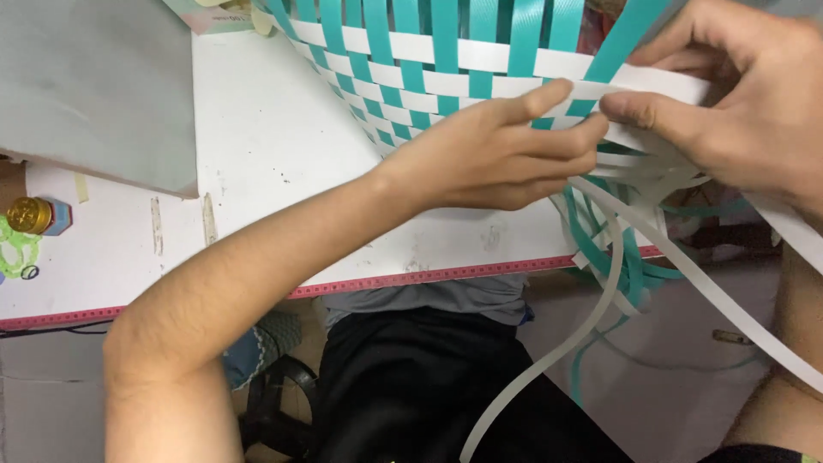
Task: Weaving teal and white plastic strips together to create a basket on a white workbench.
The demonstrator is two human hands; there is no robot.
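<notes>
A half-woven basket (429, 60) of teal and white plastic strips lies tipped on the white counter (266, 146), and everything else sits around it. The person's left hand (497, 154) reaches across the front of the basket, its fingers (549, 94) stretched out flat and held together, pressing against the weave at the basket's right edge. The right hand (737, 94) meets it there from the right; its thumb and forefinger are pinched shut on a white strip (660, 81) that runs across the basket's top row. Whether the left fingertips also grip that strip is hard to say, since the two hands overlap.

Below the basket's right edge, loose ends hang off the counter: a long white strip (549, 360) curls down past the person's black trousers (411, 386), and teal strips (630, 266) loop beside it. A red-pink trim (429, 276) runs along the counter edge in front of the basket. Well to the basket's left rests a grey board (94, 86), and farther left still, near the counter's end, a small gold-capped bottle (34, 214) stands just above a green ring-shaped piece (15, 249).
</notes>
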